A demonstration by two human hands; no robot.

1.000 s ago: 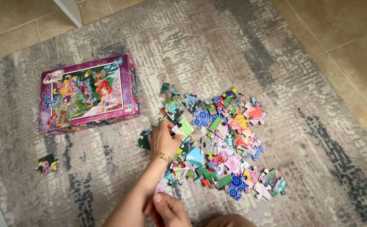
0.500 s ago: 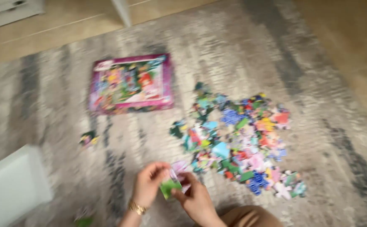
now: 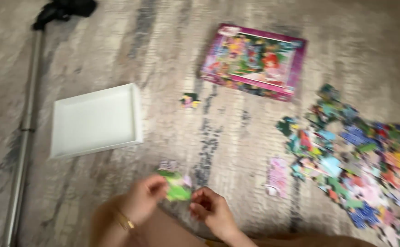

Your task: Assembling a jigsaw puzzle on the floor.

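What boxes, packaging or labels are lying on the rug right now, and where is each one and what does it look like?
Puzzle box: upper middle of the rug, flat rectangle, magenta border, colourful cartoon picture on top.
White box tray: left of centre, shallow rectangle, plain white, open side up, no label visible.
No signs or screens in view.

Even, soft indoor light, no glare, faint shadows, heavy motion blur throughout, details smeared
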